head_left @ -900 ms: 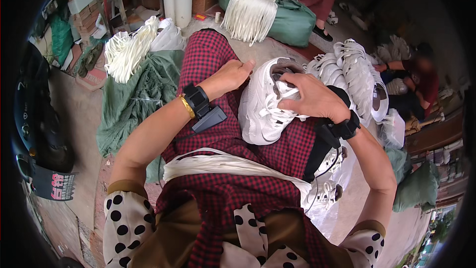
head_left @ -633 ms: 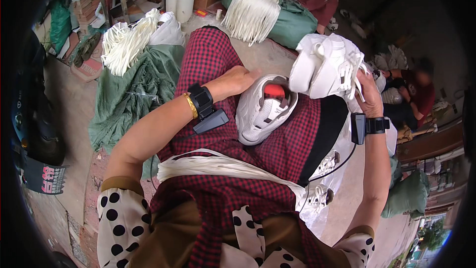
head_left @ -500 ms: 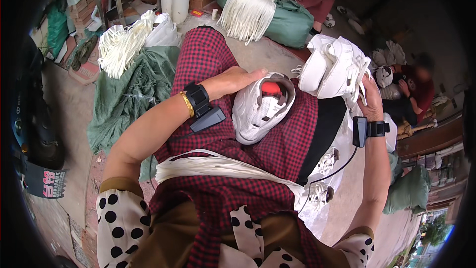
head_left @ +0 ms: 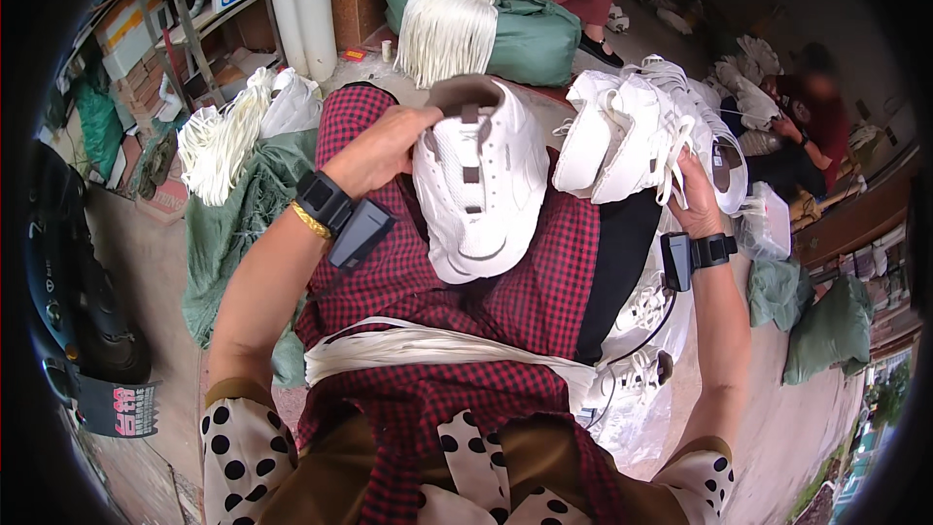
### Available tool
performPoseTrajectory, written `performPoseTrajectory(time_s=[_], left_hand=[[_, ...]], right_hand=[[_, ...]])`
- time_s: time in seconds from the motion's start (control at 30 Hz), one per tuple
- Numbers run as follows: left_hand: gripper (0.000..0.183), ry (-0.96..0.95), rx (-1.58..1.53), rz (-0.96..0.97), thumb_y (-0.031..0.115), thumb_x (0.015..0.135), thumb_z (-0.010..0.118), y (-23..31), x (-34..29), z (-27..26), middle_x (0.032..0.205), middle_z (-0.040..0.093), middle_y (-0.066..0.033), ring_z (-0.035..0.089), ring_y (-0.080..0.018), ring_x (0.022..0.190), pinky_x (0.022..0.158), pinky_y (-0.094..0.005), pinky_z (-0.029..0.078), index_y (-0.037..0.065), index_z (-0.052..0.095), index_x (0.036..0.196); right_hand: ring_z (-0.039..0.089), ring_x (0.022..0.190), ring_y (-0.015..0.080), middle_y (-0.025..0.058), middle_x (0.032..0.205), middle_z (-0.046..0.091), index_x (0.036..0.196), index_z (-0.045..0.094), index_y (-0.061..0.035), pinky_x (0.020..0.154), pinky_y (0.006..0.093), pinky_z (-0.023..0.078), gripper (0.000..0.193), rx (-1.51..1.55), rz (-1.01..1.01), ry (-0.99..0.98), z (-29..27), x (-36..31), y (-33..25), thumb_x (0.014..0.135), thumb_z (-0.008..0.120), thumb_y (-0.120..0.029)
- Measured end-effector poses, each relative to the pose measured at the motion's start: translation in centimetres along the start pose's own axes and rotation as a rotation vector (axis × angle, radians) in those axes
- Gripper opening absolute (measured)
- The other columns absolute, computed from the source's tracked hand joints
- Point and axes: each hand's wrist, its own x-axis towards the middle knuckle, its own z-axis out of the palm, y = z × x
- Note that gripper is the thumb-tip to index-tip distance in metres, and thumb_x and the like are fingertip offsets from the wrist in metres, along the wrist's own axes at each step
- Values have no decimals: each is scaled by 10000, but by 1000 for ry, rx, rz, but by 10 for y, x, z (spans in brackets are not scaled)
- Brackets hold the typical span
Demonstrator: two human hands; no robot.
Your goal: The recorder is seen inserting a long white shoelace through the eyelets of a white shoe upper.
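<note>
My left hand (head_left: 376, 150) grips a white sneaker (head_left: 486, 196) by the side of its collar, above my lap. The toe points toward me, and empty eyelets show along its front. My right hand (head_left: 696, 202) is closed around a cluster of white sneakers (head_left: 607, 126) with white laces, held over my right knee. Some of its fingers are hidden behind the shoes. Across my waist lies a bundle of loose white laces (head_left: 428, 350), on the red and black checked apron (head_left: 452, 384).
Green sacks (head_left: 535, 39) stand ahead, one topped with a hank of white laces (head_left: 452, 34). More laces (head_left: 228, 131) lie on a green sack at left. White laced sneakers (head_left: 637, 379) sit in plastic beside my right leg. Another person (head_left: 826, 136) sits at far right handling shoes.
The sneaker in my left hand has been raised and tipped, so its eyelets now face me. My right hand and its cluster have shifted slightly left. The view has tilted somewhat.
</note>
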Motion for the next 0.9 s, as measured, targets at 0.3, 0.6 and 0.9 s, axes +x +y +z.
performPoseTrajectory(time_s=[0.3, 0.6, 0.9], left_hand=[[454, -9, 391, 86, 359, 1019, 571, 5, 4, 19, 1131, 688, -79, 634, -140, 1037, 879, -308, 511, -32, 631, 1241], [507, -157, 828, 87, 378, 966, 630, -17, 46, 15, 1053, 720, -161, 693, -204, 893, 730, -334, 558, -72, 647, 1198], [358, -159, 905, -55, 229, 958, 615, -2, 48, 0, 1197, 674, -68, 590, -184, 1077, 966, -310, 454, 3, 650, 1233]], right_hand=[[676, 924, 91, 9, 1117, 697, 1323, 570, -65, 715, 235, 550, 421, 61, -28, -35, 5, 4, 1, 1003, 615, -333], [642, 909, 56, -24, 1101, 680, 1339, 573, -106, 685, 219, 532, 392, 264, -23, -233, 3, 6, 2, 1019, 582, -333], [633, 792, 43, -13, 1003, 708, 1228, 657, -78, 601, 204, 484, 364, 274, -151, -193, 70, 41, -1, 929, 724, -274]])
